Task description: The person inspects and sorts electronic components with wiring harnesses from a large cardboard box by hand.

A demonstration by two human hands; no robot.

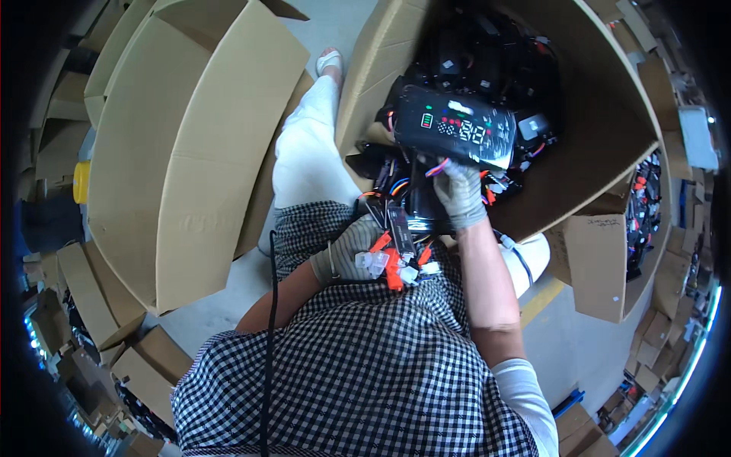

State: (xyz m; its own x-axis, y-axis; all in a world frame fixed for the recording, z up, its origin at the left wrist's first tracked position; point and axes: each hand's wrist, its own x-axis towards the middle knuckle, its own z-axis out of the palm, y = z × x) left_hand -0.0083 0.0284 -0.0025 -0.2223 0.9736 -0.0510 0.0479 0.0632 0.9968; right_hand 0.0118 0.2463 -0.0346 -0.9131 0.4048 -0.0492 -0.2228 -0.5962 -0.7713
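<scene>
My gloved right hand (461,194) is closed around the lower edge of a glossy black display panel (457,126), whose face shows lit digits and a battery symbol. My gloved left hand (350,251) is wrapped round a bundle of cable connectors (392,263), orange and clear white, at my lap. A slim black module (400,228) with a label lies against that bundle. Coloured wires (397,185) run up from it toward the panel. Behind the panel, an open cardboard box (601,145) holds many black units (480,57) with cables, partly in shadow.
A large open carton (202,167) stands at my left. A smaller box (598,263) of parts with red connectors (643,206) is at right. A black cord (270,343) hangs down my front. More cartons surround the floor.
</scene>
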